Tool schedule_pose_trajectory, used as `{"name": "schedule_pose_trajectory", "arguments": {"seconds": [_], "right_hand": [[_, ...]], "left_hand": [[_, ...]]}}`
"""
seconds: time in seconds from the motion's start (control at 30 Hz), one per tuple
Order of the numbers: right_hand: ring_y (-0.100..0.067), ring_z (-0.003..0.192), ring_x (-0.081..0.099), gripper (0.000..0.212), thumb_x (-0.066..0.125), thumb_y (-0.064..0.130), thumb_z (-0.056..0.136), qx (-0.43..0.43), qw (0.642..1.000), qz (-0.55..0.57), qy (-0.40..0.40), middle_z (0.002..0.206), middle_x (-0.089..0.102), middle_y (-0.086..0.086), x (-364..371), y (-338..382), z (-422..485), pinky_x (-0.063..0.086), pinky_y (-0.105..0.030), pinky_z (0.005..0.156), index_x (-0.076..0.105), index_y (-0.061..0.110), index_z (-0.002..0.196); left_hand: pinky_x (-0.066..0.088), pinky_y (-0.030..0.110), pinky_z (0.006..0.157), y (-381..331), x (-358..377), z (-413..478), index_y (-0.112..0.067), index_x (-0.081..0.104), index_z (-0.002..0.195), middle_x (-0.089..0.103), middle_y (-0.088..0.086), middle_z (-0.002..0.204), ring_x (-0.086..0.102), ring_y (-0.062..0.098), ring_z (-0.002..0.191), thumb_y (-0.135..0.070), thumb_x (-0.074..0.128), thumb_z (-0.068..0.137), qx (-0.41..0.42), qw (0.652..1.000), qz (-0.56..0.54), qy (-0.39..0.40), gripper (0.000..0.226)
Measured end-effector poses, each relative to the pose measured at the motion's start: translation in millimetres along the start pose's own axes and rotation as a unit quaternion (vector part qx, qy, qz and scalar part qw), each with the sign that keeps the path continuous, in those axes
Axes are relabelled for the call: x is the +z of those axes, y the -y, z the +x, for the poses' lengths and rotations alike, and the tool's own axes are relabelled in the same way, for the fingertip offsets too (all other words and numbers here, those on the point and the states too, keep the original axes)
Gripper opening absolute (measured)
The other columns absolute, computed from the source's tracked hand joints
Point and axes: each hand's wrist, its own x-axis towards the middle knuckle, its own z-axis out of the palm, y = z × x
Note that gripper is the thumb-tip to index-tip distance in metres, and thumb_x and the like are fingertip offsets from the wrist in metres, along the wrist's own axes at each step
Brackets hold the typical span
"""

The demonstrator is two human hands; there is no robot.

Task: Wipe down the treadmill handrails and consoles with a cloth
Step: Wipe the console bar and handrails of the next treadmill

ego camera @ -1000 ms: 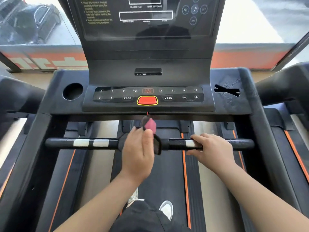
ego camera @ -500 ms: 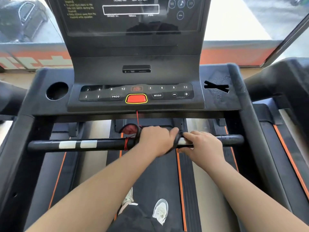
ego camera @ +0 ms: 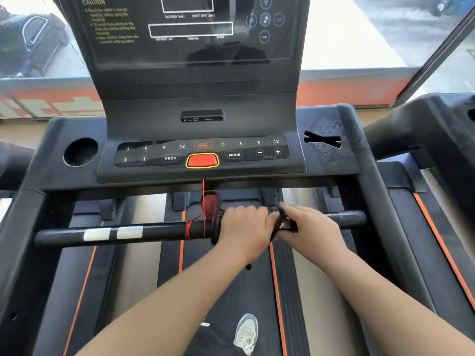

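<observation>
My left hand (ego camera: 244,228) is curled over the bar (ego camera: 159,232) with the dark cloth (ego camera: 279,227) wrapped under it. My right hand (ego camera: 311,227) pinches the cloth's loose end just right of that, though it's a bit blurry. A red cord (ego camera: 191,228) is wound on the bar just left of my left hand. Above the bar, the console (ego camera: 154,129) reads PROG, MODE, SPEED, STOP START, with CAUTION up top.

One head-worn wide-angle view is recorded, directed forward and downward, close above the crossbar handrail (ego camera: 164,231); the console (ego camera: 144,119) is faced squarely at near range.
</observation>
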Motion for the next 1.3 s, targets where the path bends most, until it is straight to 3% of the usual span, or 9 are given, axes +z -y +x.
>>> {"name": "schedule_pose_trajectory", "arguments": {"seconds": [0.1, 0.17, 0.3, 0.4, 0.53, 0.73, 0.93, 1.13, 1.3], "right_hand": [[-0.029, 0.094, 0.067, 0.06, 0.089, 0.052, 0.066, -0.012, 0.997, -0.078, -0.019, 0.096, 0.071, 0.002, -9.3, -30.6, -8.2, 0.052, -0.04, 0.084, 0.073, 0.019, 0.113], [-0.027, 0.085, 0.069, 0.054, 0.093, 0.051, 0.061, 0.005, 0.995, -0.092, -0.028, 0.089, 0.072, 0.006, -10.3, -45.0, -13.2, 0.053, -0.036, 0.075, 0.076, 0.022, 0.103], [-0.022, 0.08, 0.069, 0.042, 0.093, 0.031, 0.059, 0.016, 0.997, -0.071, -0.039, 0.082, 0.071, 0.011, -2.1, -47.8, -14.7, 0.052, -0.031, 0.073, 0.075, 0.026, 0.097], [-0.019, 0.083, 0.068, 0.032, 0.087, 0.027, 0.062, 0.039, 0.998, -0.039, -0.027, 0.083, 0.07, 0.01, 0.9, -51.0, -14.8, 0.05, -0.029, 0.081, 0.07, 0.028, 0.089], [-0.023, 0.082, 0.069, 0.03, 0.084, 0.025, 0.063, 0.017, 0.997, -0.048, -0.055, 0.082, 0.071, 0.007, -2.5, -49.0, -17.8, 0.053, -0.034, 0.085, 0.071, 0.022, 0.089], [-0.014, 0.084, 0.068, 0.043, 0.077, 0.067, 0.066, 0.032, 0.993, -0.109, 0.035, 0.081, 0.069, 0.011, -23.4, -48.8, -1.2, 0.042, -0.028, 0.062, 0.065, 0.03, 0.085], [-0.019, 0.096, 0.069, 0.023, 0.058, 0.047, 0.082, 0.044, 0.979, -0.16, 0.122, 0.091, 0.071, 0.007, -40.3, -35.4, 19.0, 0.038, -0.027, 0.065, 0.067, 0.034, 0.098], [-0.015, 0.087, 0.064, 0.047, 0.076, 0.071, 0.059, 0.064, 0.969, -0.144, 0.188, 0.082, 0.067, 0.012, -53.8, -29.7, 29.6, 0.036, -0.025, 0.062, 0.07, 0.037, 0.09], [-0.018, 0.078, 0.058, 0.035, 0.074, 0.062, 0.069, 0.052, 0.972, -0.15, 0.174, 0.073, 0.06, 0.009, -54.2, -28.9, 27.6, 0.033, -0.025, 0.059, 0.058, 0.032, 0.074]], "left_hand": [[0.032, 0.053, 0.113, -14.0, 26.9, -39.8, -0.011, 0.052, 0.141, 0.057, 0.01, 0.129, 0.053, 0.035, 0.118, -0.049, 0.035, 0.101, -0.03, 0.999, -0.017, -0.031, 0.058], [0.025, 0.055, 0.118, -18.3, 33.4, -38.4, -0.008, 0.047, 0.148, 0.054, 0.011, 0.137, 0.05, 0.035, 0.126, -0.05, 0.034, 0.099, -0.039, 0.997, -0.024, -0.064, 0.066], [0.041, 0.046, 0.084, -41.5, 5.9, 12.7, -0.018, 0.055, 0.126, 0.063, 0.007, 0.116, 0.061, 0.035, 0.103, -0.047, 0.027, 0.106, 0.02, 0.998, -0.031, -0.043, 0.045], [0.038, 0.042, 0.071, -56.4, -11.5, 41.2, -0.024, 0.048, 0.129, 0.06, 0.004, 0.12, 0.062, 0.035, 0.108, -0.04, 0.028, 0.108, 0.101, 0.994, -0.017, 0.038, 0.033], [0.044, 0.044, 0.082, -30.3, 4.3, 15.1, -0.031, 0.046, 0.142, 0.062, -0.003, 0.122, 0.06, 0.031, 0.105, -0.052, 0.021, 0.106, 0.09, 0.995, -0.045, -0.013, 0.048], [0.036, 0.059, 0.109, -3.4, 6.9, 5.2, -0.047, 0.02, 0.155, 0.05, -0.008, 0.147, 0.052, 0.031, 0.124, -0.058, 0.021, 0.104, 0.073, 0.996, -0.032, 0.046, 0.053], [0.044, 0.046, 0.094, -31.6, -15.7, 29.1, -0.04, 0.037, 0.145, 0.058, 0.005, 0.137, 0.056, 0.035, 0.125, -0.059, 0.018, 0.106, 0.042, 0.991, -0.067, 0.108, 0.047], [0.045, 0.045, 0.097, 10.2, 6.5, -2.9, -0.038, 0.01, 0.162, 0.036, -0.008, 0.16, 0.051, 0.029, 0.123, -0.049, 0.024, 0.108, 0.145, 0.989, -0.008, 0.029, 0.057], [0.046, 0.049, 0.095, -20.2, -11.3, 22.3, -0.037, 0.035, 0.146, 0.057, 0.001, 0.14, 0.056, 0.035, 0.123, -0.056, 0.018, 0.107, 0.052, 0.994, -0.051, 0.087, 0.047]]}}
